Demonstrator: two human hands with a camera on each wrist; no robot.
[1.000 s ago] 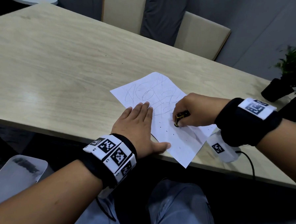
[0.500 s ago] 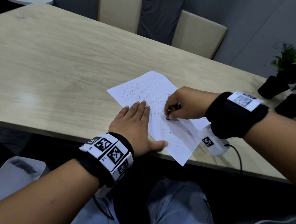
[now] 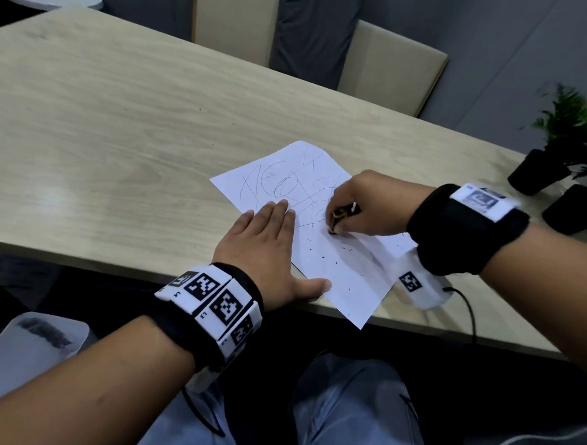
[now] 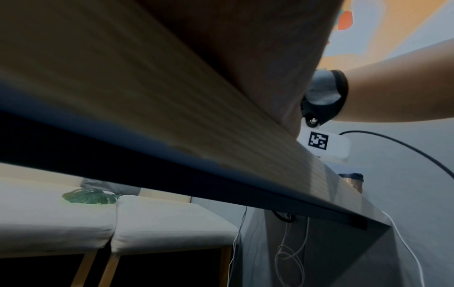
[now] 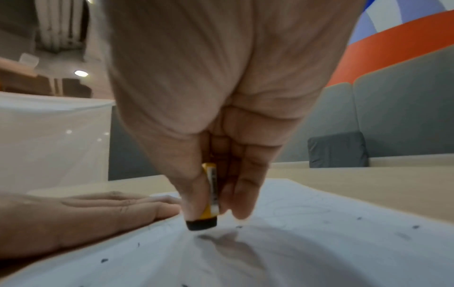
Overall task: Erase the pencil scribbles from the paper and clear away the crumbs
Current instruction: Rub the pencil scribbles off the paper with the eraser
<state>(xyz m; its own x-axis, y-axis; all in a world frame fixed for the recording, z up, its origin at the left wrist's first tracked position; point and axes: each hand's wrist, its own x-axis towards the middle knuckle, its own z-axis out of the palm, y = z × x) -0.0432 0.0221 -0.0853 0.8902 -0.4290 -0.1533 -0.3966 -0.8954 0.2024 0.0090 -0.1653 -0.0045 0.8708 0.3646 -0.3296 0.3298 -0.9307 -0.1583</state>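
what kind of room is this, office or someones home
Most likely an office meeting room or lounge, not a home: a long wooden table, a row of matching beige chairs along its far side, and small potted plants at its end.

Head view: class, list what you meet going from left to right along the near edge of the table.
Left hand pressed flat on the sheet → paper speckled with crumbs → eraser → right hand gripping it → potted plant.
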